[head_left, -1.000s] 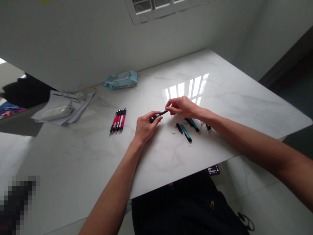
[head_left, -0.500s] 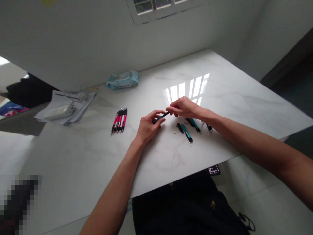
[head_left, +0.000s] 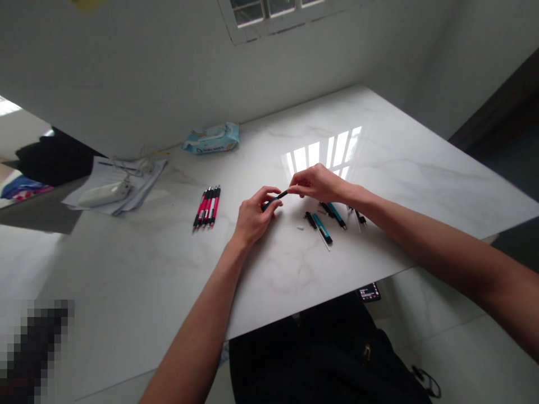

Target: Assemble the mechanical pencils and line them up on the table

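Observation:
My left hand is closed around the teal barrel of a pen, which tilts up to the right above the table. The fingers of my right hand pinch the pen's black end. Close by on the right lie taken-apart pens: a teal barrel with a black part and a thin white stick beside it. Another teal and black barrel and more dark pieces rest partly under my right forearm. A tiny pale piece lies alone nearer my left hand.
Several pink and black pens lie in a row left of my hands. A blue wipes pack sits by the wall. Papers with a white power strip are at the far left. The marbled table's front edge runs before my lap.
My right hand has shifted slightly, and more of the pen's black end shows between the hands. Both hands keep hold of the pen. The pieces on the table stay in place.

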Tool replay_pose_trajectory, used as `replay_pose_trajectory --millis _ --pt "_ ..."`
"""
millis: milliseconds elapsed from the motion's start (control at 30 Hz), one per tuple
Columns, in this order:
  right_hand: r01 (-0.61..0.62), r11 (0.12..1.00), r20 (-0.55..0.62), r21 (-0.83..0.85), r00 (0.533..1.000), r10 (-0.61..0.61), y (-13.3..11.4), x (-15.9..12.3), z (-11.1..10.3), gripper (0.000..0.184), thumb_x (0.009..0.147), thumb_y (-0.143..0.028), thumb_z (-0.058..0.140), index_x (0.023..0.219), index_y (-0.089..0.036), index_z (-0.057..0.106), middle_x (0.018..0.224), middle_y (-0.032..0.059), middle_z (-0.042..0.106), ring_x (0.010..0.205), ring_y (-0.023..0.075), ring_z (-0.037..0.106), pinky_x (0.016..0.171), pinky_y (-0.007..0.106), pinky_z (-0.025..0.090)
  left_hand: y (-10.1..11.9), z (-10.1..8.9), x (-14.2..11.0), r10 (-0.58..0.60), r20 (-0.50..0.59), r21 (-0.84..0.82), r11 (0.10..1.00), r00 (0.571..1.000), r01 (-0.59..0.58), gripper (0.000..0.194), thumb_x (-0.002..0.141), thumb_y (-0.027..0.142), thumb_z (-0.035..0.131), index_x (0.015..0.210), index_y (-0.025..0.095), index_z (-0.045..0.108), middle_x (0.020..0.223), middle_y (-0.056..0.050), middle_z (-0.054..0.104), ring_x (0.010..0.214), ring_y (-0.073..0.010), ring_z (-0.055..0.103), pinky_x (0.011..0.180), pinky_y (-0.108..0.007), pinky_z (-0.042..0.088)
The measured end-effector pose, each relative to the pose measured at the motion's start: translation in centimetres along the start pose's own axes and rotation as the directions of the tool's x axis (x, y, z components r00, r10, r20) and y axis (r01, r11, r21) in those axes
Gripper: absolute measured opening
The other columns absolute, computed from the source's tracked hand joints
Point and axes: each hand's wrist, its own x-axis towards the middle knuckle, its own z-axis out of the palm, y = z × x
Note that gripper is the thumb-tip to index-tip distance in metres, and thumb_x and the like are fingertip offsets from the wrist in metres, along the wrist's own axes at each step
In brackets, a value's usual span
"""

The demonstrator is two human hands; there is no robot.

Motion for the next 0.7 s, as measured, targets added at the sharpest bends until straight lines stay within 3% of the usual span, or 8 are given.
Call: replay_pose_trajectory --millis 100,300,500,700 --pt "-0.014 1.000 0.027 -0.022 1.000 0.014 -0.22 -0.03 -0.14 0.038 0.104 -0.046 0.065 0.084 -0.017 0.079 0.068 0.0020 0.071 0.060 0.0117 0.051 0.062 0.032 0.039 0.20 -0.05 -0.04 -0.004 0.031 -0.018 1.000 1.000 0.004 0.024 0.095 0.038 0.073 0.114 0.025 0.071 0.093 -0.001 0.083 0.065 -0.0165 0.074 0.072 -0.029 0.057" --pt "0.081 0.995 -0.032 0.060 0.996 -0.079 0.12 -0.02 0.10 0.023 0.094 -0.040 0.077 0.102 -0.018 0.081 0.083 0.0036 0.075 0.074 0.0156 0.064 0.074 0.033 0.048 0.13 -0.12 -0.08 -0.033 0.023 -0.026 0.999 0.999 0.033 0.020 0.095 0.040 0.072 0.107 0.024 0.066 0.090 -0.001 0.083 0.062 -0.0156 0.071 0.073 -0.030 0.057" --pt "0.001 1.000 0.026 -0.024 1.000 0.000 -0.16 0.02 -0.04 0.038 0.102 -0.049 0.066 0.083 -0.018 0.079 0.073 0.0032 0.073 0.065 0.0137 0.056 0.067 0.034 0.042 -0.20 0.09 0.03 -0.019 -0.012 -0.008 1.000 1.000 0.019 0.027 0.092 0.046 0.077 0.104 0.024 0.067 0.095 -0.003 0.082 0.064 -0.0175 0.074 0.070 -0.031 0.057" --pt "-0.072 0.997 0.049 -0.029 0.996 0.074 -0.74 -0.12 -0.10 0.049 0.107 -0.046 0.056 0.071 -0.017 0.074 0.066 0.0035 0.071 0.060 0.0127 0.056 0.067 0.034 0.041 -0.04 0.01 -0.07 0.026 0.013 0.015 1.000 1.000 -0.026 0.027 0.093 0.046 0.077 0.107 0.025 0.068 0.101 -0.004 0.082 0.070 -0.0182 0.075 0.075 -0.032 0.059"
